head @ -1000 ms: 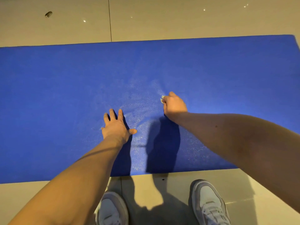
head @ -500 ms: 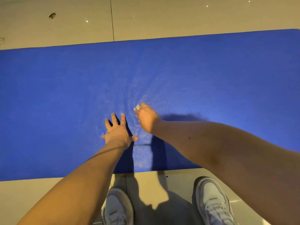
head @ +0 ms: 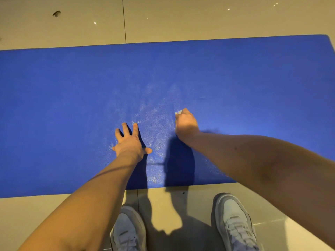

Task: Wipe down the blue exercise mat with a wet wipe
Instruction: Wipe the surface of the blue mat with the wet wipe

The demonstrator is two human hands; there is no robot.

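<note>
Wiping is in hand: the flat blue foam exercise mat [head: 54, 105] lies across the beige tiled floor [head: 181, 19], with a damp sheen near its middle. The right hand [head: 185, 125], arm outstretched, curls its fingers round what seems a small white wet wipe [head: 178, 112]. The left hand [head: 129, 144] presses flat, fingers spread. The next strokes should probably reach the duller left and right stretches.
</note>
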